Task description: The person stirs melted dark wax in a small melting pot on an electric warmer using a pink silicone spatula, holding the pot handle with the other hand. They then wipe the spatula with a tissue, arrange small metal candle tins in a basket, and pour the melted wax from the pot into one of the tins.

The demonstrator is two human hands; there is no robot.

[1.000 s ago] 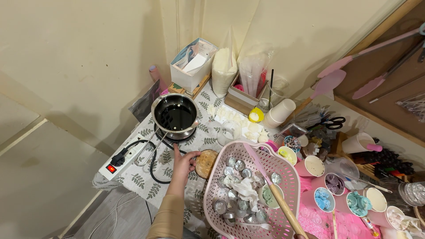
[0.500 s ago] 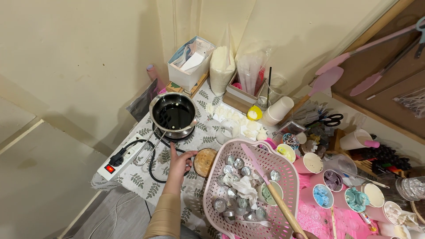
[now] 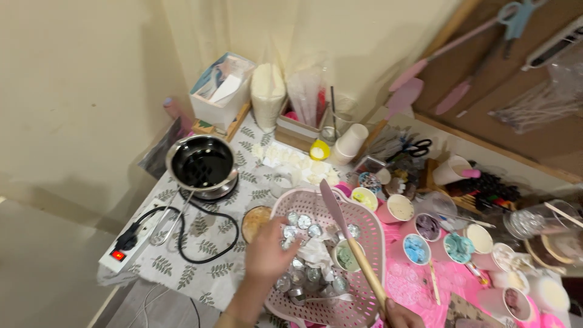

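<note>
My left hand [image 3: 267, 252] reaches into a pink heart-shaped basket [image 3: 290, 205] and its fingertips rest on several small silver tins [image 3: 302, 223] and some white paper. Whether it grips a tin is hidden by the back of the hand. At the bottom edge my right hand [image 3: 402, 316] holds the wooden handle of a spatula [image 3: 363, 266]. The spatula's pink blade points up over the basket. A small cup of green stuff [image 3: 346, 257] sits in the basket beside the handle.
A black-lined pot [image 3: 202, 163] stands on a small hot plate, with its black cord running to a white power strip [image 3: 130, 246] at the table's left edge. A round brown disc [image 3: 252, 220] lies left of the basket. Cups of coloured stuff [image 3: 418, 249], paper cups and scissors crowd the right.
My left hand has moved right from the patterned cloth by the brown disc into the basket, onto the tins. The view has shifted closer and lower.
</note>
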